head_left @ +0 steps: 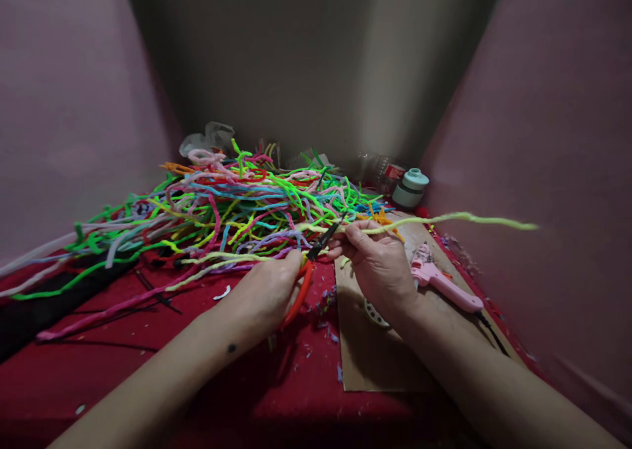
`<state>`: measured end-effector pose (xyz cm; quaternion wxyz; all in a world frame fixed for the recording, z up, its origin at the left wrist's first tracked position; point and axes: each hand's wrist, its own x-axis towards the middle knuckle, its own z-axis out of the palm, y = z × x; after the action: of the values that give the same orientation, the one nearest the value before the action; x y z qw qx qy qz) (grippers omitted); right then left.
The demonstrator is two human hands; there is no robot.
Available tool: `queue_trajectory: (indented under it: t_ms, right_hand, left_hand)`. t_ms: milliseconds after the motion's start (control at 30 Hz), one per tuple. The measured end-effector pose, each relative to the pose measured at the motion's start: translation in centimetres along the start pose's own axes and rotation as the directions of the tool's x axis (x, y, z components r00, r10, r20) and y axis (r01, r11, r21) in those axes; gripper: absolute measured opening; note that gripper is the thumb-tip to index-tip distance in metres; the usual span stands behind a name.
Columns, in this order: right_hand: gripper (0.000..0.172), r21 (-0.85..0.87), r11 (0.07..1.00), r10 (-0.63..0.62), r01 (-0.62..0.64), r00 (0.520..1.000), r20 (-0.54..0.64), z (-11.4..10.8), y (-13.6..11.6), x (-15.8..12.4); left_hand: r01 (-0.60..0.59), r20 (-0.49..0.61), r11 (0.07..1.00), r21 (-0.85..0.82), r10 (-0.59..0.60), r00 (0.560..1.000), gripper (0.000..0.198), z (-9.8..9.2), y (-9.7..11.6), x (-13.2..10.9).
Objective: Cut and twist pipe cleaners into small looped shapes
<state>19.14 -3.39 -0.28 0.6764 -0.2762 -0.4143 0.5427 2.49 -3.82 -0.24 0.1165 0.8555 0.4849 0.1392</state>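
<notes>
- Left hand (273,279) wrapped round red-handled scissors (316,248); blades point up and away, tips near the other hand.
- Right hand (379,258) pinching a yellow fuzzy strand (444,218) between thumb and fingers; strand's long end reaches out rightward, over the cardboard (365,363).
- Pink glue gun (451,290) on that cardboard, right of the hands; cord trailing.
- Beyond the hands, tangled heap of coloured strands (261,205) on the red desk (276,383); pale blue jar (409,191) behind, at right.

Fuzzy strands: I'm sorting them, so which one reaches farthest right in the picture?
The pale yellow strand pinched in the right hand; it alone extends rightward past the pink glue gun.
</notes>
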Motion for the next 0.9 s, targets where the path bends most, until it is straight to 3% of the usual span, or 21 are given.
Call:
queue_trajectory:
  t_ms: [100,167,233,300,367,433,667,900]
  right_hand:
    - [0.012,-0.012,0.999,0.045,-0.044,0.999,0.012,0.2,0.0,-0.2]
    - [0.013,-0.013,0.997,0.082,-0.081,0.996,0.043,0.2,-0.1,-0.2]
    - [0.013,-0.007,0.993,0.120,-0.120,0.990,0.074,0.3,0.0,-0.3]
    - [0.012,-0.015,0.988,0.155,-0.155,0.982,0.104,0.3,0.1,-0.5]
    - [0.012,-0.035,0.982,0.188,-0.185,0.973,0.133,0.3,0.1,-0.6]
    - [0.013,-0.054,0.975,0.220,-0.213,0.962,0.160,0.3,0.2,-0.7]
    - [0.008,-0.138,0.961,0.266,-0.238,0.932,0.245,0.0,0.5,-0.9]
    - [0.012,-0.154,0.953,0.291,-0.260,0.928,0.232,0.2,0.3,-1.2]
  left_hand:
    - [0.041,-0.240,0.991,-0.124,-0.070,0.968,0.015,-0.5,-0.6,0.1]
    - [0.083,-0.407,0.963,-0.255,-0.185,0.894,0.020,-1.1,-0.7,0.2]
    - [0.075,-0.480,0.917,-0.392,-0.273,0.834,0.025,-1.8,-0.5,0.2]
    - [0.041,-0.416,0.853,-0.521,-0.295,0.860,0.028,-2.4,0.0,0.2]
    - [0.041,-0.247,0.760,-0.649,-0.262,0.933,0.028,-2.8,0.6,0.2]
    - [0.070,-0.125,0.671,-0.738,-0.238,0.963,0.026,-3.0,1.2,0.2]
    - [0.125,-0.033,0.550,-0.826,-0.269,0.963,0.025,-2.6,1.6,0.0]
    - [0.155,0.049,0.434,-0.887,-0.246,0.968,0.010,-2.8,1.0,-0.1]
